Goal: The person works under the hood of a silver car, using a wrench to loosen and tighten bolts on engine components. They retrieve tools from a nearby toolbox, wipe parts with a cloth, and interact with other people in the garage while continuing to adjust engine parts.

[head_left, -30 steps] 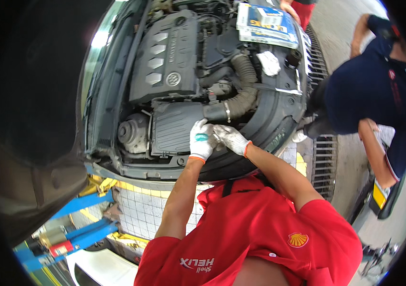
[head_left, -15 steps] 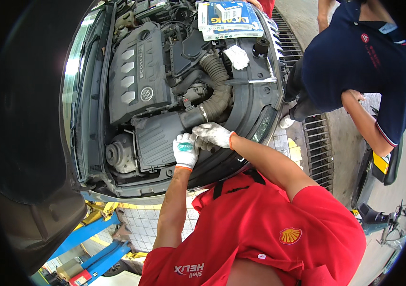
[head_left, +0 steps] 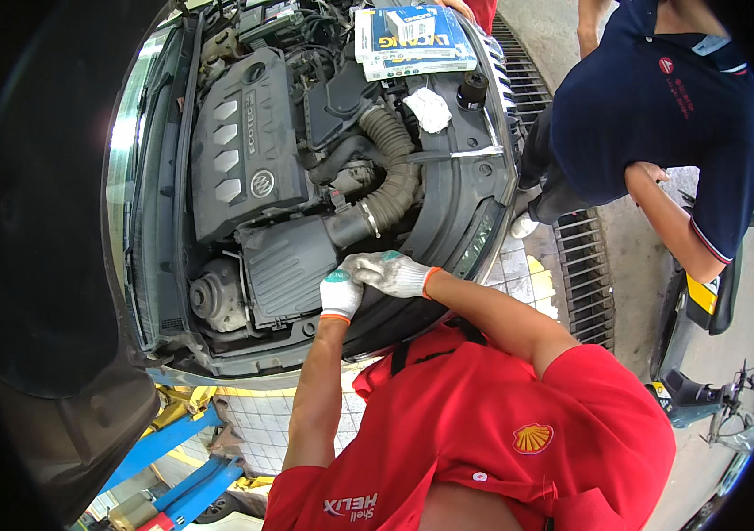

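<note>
My two hands meet at the near right corner of the black air filter housing (head_left: 287, 265), both in white knit gloves with orange cuffs. My left hand (head_left: 340, 293) is closed, its fingertips tucked in toward the right hand. Bent over from the right, my right hand (head_left: 390, 273) has its fingers closed against the left hand's fingers. Whatever they may grip between them is hidden. Just beyond the hands, a ribbed black intake hose (head_left: 394, 173) joins the housing through a metal hose clamp (head_left: 370, 219).
A black engine cover (head_left: 248, 146) lies left of the hose. Blue-and-white boxes (head_left: 417, 44), a white cloth (head_left: 428, 110), a dark oil filter (head_left: 472, 90) and a long metal tool (head_left: 476, 152) rest along the car's front. A person in a navy shirt (head_left: 651, 115) stands at right.
Both hands have dropped slightly nearer to me relative to the housing. My right hand has come further over the left hand's fingers. The whole view has shifted a little.
</note>
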The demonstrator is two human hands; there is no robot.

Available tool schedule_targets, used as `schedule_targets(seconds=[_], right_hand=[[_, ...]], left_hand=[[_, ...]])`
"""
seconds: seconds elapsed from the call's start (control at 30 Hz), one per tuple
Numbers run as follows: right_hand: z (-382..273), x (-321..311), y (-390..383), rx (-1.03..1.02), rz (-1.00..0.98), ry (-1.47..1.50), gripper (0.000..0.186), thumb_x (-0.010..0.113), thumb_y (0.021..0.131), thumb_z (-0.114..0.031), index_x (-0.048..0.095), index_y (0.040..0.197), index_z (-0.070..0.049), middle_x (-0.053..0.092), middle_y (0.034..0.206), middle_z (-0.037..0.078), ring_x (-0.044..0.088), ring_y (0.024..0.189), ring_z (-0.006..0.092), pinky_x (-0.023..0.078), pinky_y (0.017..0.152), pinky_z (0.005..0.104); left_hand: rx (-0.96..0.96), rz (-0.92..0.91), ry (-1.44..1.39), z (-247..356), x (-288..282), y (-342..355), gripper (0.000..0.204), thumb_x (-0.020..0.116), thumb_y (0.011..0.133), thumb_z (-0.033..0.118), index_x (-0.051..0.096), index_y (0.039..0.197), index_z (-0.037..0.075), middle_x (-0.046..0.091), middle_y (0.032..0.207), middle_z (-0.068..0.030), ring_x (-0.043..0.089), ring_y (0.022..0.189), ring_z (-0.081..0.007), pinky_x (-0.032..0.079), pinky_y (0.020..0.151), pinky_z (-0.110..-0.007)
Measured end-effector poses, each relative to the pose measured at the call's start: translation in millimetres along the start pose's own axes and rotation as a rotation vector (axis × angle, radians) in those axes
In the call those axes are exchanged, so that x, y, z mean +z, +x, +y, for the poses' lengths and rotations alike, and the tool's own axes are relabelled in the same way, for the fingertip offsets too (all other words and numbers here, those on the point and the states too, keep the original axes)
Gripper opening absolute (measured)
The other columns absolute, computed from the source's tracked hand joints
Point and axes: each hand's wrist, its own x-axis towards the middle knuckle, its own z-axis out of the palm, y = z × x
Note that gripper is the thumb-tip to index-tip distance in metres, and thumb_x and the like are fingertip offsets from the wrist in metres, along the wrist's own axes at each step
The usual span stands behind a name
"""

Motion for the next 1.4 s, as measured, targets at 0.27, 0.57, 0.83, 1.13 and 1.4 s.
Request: schedule_targets(seconds=[0.27, 0.57, 0.83, 1.13, 1.4], right_hand=[[-14, -14, 16, 0.546, 0.034, 0.913, 0.044, 0.056, 0.113, -0.046, 0.073, 0.119, -0.006, 0.074, 0.085, 0.007, 0.068, 0.072, 0.0155, 0.055, 0.065, 0.0320], [-65, -17, 36, 0.318, -0.136, -0.437, 0.048, 0.052, 0.104, -0.053, 0.078, 0.100, -0.013, 0.078, 0.098, 0.014, 0.075, 0.102, 0.0377, 0.058, 0.090, 0.0489], [11, 8, -1, 0.022, 0.075, 0.120, 0.042, 0.053, 0.113, -0.032, 0.059, 0.146, -0.006, 0.070, 0.131, 0.010, 0.070, 0.114, 0.0254, 0.056, 0.100, 0.0375], [-30, -22, 41, 0.764, -0.188, 0.573, 0.058, 0.051, 0.108, -0.058, 0.074, 0.119, -0.005, 0.074, 0.094, 0.013, 0.072, 0.088, 0.0212, 0.058, 0.080, 0.0349], [-1, -9, 12, -0.249, -0.007, -0.466, 0.029, 0.058, 0.105, -0.026, 0.070, 0.129, -0.014, 0.069, 0.134, 0.009, 0.069, 0.120, 0.0321, 0.058, 0.102, 0.0420]], left_hand=[[0.043, 0.048, 0.022, -9, 15, 3, 0.015, 0.060, 0.104, 0.032, 0.066, 0.100, 0.019, 0.074, 0.085, -0.0109, 0.073, 0.077, -0.0355, 0.057, 0.065, -0.047], [-0.055, -0.005, 0.137, -3, 4, -3, 0.020, 0.066, 0.095, 0.032, 0.077, 0.096, 0.015, 0.076, 0.083, -0.0159, 0.075, 0.076, -0.0402, 0.059, 0.067, -0.052], [-0.112, 0.035, 0.098, 8, -3, 0, 0.028, 0.057, 0.101, 0.036, 0.072, 0.104, 0.013, 0.077, 0.086, -0.0147, 0.075, 0.077, -0.0389, 0.060, 0.069, -0.052], [0.025, 0.012, 0.095, -3, 10, 0, 0.018, 0.061, 0.096, 0.031, 0.076, 0.098, 0.021, 0.078, 0.089, -0.0094, 0.076, 0.081, -0.0346, 0.060, 0.070, -0.048], [-0.120, 0.090, 0.121, 18, -2, 2, 0.014, 0.066, 0.093, 0.026, 0.077, 0.086, 0.019, 0.077, 0.083, -0.0110, 0.075, 0.076, -0.0347, 0.059, 0.065, -0.050]])
